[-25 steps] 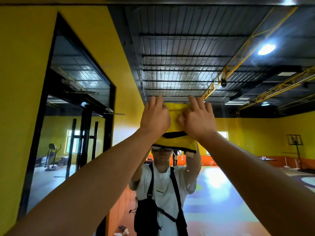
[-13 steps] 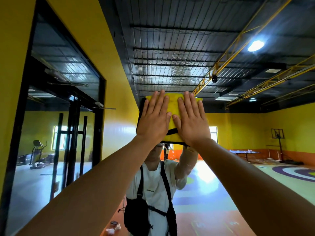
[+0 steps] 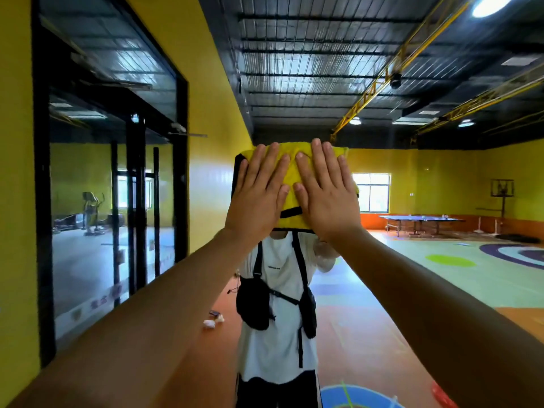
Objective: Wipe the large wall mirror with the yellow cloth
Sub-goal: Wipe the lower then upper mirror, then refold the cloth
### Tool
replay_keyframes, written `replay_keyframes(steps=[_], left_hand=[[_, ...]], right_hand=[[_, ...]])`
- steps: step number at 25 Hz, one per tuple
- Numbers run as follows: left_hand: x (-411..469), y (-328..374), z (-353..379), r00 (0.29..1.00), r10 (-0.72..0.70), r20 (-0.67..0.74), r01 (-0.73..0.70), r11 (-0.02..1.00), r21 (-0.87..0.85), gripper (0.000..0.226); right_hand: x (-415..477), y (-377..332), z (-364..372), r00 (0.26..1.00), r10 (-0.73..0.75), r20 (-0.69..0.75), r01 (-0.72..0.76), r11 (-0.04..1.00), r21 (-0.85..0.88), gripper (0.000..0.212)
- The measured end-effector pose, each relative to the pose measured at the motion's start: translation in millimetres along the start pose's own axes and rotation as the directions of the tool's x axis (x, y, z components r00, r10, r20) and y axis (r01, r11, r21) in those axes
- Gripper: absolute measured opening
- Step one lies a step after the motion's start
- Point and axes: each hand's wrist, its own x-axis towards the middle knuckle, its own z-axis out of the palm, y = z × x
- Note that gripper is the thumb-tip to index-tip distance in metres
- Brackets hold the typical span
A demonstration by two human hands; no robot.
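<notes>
Cloth flat on mirror, over reflected head. Left hand, right hand side by side, fingers straight, pressing it. Wiping stroke underway; next needs steady pressure, sliding to unwiped glass.

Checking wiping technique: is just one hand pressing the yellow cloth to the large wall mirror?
No, the left hand and the right hand both lie flat on the yellow cloth.
</notes>
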Motion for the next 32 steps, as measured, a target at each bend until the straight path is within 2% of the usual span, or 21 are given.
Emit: replay_keyframes(steps=[6,16,22,29,32], left_hand=[[-73.8,28.7,7.2,0.995,-0.057,0.087,0.056,0.998,0.012,0.056],[-221.2,69.3,29.2,0.988,-0.042,0.149,0.051,0.997,-0.057,0.058],[-337.9,106.6,41.5,0.973,-0.022,0.232,0.033,0.998,-0.045,0.062],[-462.5,144.1,61.6,0.957,0.037,0.288,-0.016,0.997,-0.075,0.067],[-510.9,162.2,64.6,0.948,0.011,0.317,0.016,0.996,-0.085,0.067]], right_hand=[[-74.0,-18.3,-1.0,1.0,-0.031,-0.006,0.031,0.997,0.069,0.057],[-225.7,-67.9,-5.0,0.991,-0.016,0.131,-0.009,0.981,0.194,0.06],[-340.0,-102.7,-4.2,0.977,-0.043,0.207,0.0,0.98,0.201,0.058],[-476.9,-145.8,-6.3,0.95,0.012,0.312,-0.071,0.981,0.178,0.063],[-527.0,-162.5,-8.9,0.932,0.028,0.36,-0.098,0.979,0.179,0.06]])
